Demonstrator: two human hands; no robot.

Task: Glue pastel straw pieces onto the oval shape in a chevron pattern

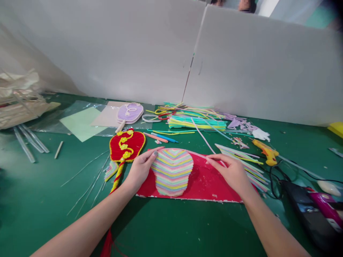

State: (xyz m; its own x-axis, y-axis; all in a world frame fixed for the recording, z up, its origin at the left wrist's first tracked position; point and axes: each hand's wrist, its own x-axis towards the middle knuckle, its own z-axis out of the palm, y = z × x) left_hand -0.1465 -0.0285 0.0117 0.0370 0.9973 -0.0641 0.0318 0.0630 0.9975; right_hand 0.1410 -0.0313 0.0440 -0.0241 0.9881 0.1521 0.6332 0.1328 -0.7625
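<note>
Two bare hands work over the red board [209, 184], which lies on the green bench [187, 228] in front of you. Your left hand [142, 166] pinches the upper left edge of the striped piece [173, 175], a rounded panel of pastel chevron rows that lies on the left part of that board. Your right hand [230, 171] grips a thin pale pink strand [197, 154] between thumb and fingertips; it runs from the top edge of your striped piece across to those fingers. Just beside your left hand, to its left, you have the red fan [115, 148] with yellow trim, and behind it lies the purple fan [130, 113]. Straight beyond your board sit the orange marker [155, 137], the blue marker [165, 138] and a heap of coloured strands [197, 122]. More cut strands [254, 175] lie near your right hand, partly behind it, with the yellow glue gun [266, 151] farther right. Loose thin wires [92, 189] spread left of your left forearm, and a pale green sheet [83, 123] lies farther back on that side.
</note>
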